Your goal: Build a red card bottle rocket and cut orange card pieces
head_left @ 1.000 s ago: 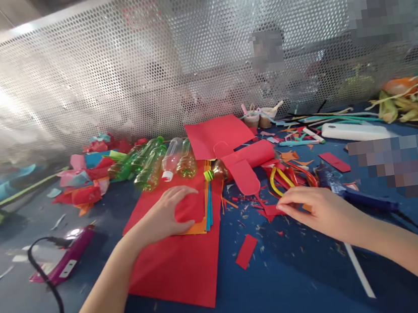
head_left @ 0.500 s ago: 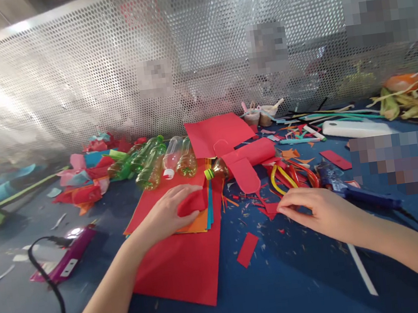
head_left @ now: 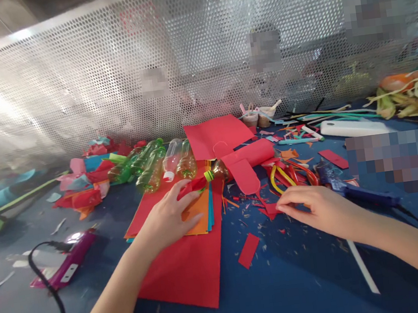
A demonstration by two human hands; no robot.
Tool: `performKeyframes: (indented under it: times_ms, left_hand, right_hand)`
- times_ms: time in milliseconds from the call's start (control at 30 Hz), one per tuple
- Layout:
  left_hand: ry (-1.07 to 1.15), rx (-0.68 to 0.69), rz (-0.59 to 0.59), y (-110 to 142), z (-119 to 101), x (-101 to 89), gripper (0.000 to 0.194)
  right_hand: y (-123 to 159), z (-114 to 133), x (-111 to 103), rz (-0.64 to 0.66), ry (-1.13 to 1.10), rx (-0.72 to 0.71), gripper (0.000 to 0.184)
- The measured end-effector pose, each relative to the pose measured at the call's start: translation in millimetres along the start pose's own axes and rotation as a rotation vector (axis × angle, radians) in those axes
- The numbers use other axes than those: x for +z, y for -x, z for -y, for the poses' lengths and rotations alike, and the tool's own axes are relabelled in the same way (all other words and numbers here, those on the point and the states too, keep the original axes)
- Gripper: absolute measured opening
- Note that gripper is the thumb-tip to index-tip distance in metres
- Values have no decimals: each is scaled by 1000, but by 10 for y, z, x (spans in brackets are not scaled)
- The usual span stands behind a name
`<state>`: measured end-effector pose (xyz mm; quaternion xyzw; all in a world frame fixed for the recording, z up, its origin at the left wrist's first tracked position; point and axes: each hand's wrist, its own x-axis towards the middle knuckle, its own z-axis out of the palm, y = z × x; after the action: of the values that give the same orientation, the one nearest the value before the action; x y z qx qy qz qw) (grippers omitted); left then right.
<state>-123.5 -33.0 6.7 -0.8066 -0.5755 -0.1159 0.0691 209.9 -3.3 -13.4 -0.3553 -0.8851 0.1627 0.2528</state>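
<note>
My left hand [head_left: 168, 213] hovers over a stack of coloured paper sheets [head_left: 195, 214], thumb well apart from the fingers. A small red paper piece [head_left: 193, 185] shows just beyond its fingertips. My right hand [head_left: 314, 209] pinches a small red paper scrap [head_left: 272, 208] between thumb and fingertips, low over the table. Just beyond lies a brown plastic bottle [head_left: 219, 169] with a yellow-green cap, wrapped in red paper [head_left: 254, 153], with a rounded red strip [head_left: 245, 176] across it. Yellow-handled scissors [head_left: 281, 178] rest close to my right hand.
Several plastic bottles [head_left: 152, 169] lie behind the stack. A blue glue gun [head_left: 366, 193] is at right, a purple power strip [head_left: 67, 260] at left. A red rectangle [head_left: 248, 250] and small scraps dot the blue table [head_left: 286, 289]. A perforated metal screen [head_left: 109, 87] stands behind.
My left hand has spread its thumb and fingers; the red piece that was between them now shows farther out by the fingertips. My right hand has hardly moved.
</note>
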Motion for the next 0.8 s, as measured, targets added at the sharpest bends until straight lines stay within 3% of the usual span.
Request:
performKeyframes:
  times_ms: [133,233,367,567,800]
  left_hand:
    - [-21,24,17,-28,55,39,39]
    - [23,29,13,-44,86,55,50]
    - [-1,-108,58,-62,87,54,69]
    - [-2,-108,185,-62,125,84,69]
    - [-5,-170,195,-69,122,44,66]
  right_hand:
    - [-50,171,60,-48,-6,-57,21]
    - [-177,428,235,69,104,-280,22]
    - [-553,726,616,142,224,-483,22]
    - [-1066,874,1035,145,329,-439,17]
    - [-1125,903,1069,165,414,-414,16]
